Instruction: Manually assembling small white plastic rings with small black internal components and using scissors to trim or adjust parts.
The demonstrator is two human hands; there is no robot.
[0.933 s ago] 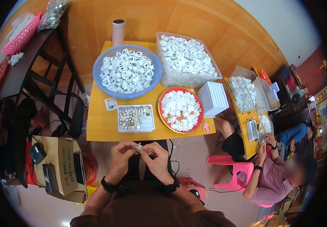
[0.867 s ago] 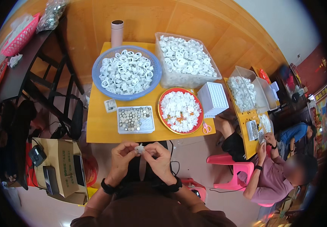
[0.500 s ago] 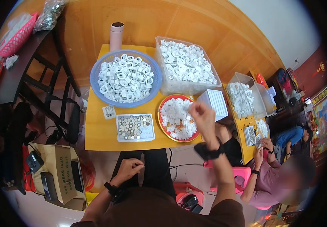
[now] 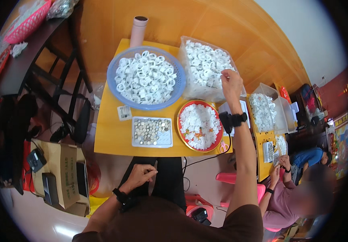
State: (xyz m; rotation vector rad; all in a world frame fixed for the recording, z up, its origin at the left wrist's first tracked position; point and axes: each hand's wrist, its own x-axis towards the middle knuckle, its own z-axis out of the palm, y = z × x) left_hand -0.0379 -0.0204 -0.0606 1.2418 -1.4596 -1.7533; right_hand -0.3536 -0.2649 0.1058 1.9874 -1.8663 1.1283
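My right hand (image 4: 232,85) is over the near right part of a clear plastic bin (image 4: 208,93) full of small white ring-shaped plastic parts (image 4: 206,60). Its fingers are bent together at the parts; whatever they hold is hidden. Above my lap, my left hand (image 4: 141,176) has its fingers closed, thumb against forefinger; I cannot make out anything between them. In front of me lies a white tray (image 4: 166,139) with rows of round silvery discs (image 4: 147,130), like button cells. To its right, a red round tray (image 4: 179,127) holds a heap of small white pieces (image 4: 198,121).
A blue basket (image 4: 112,84) of white parts stands at the back left, before a pink bottle (image 4: 138,31). Pink scissors (image 4: 223,147) lie by the table's front edge. A co-worker (image 4: 288,197) sits at another table on the right. A cardboard box (image 4: 67,177) stands at lower left.
My right hand has moved from above the red tray, away from me and to the right, to the clear bin. My left hand has hardly moved. The view has shifted slightly.
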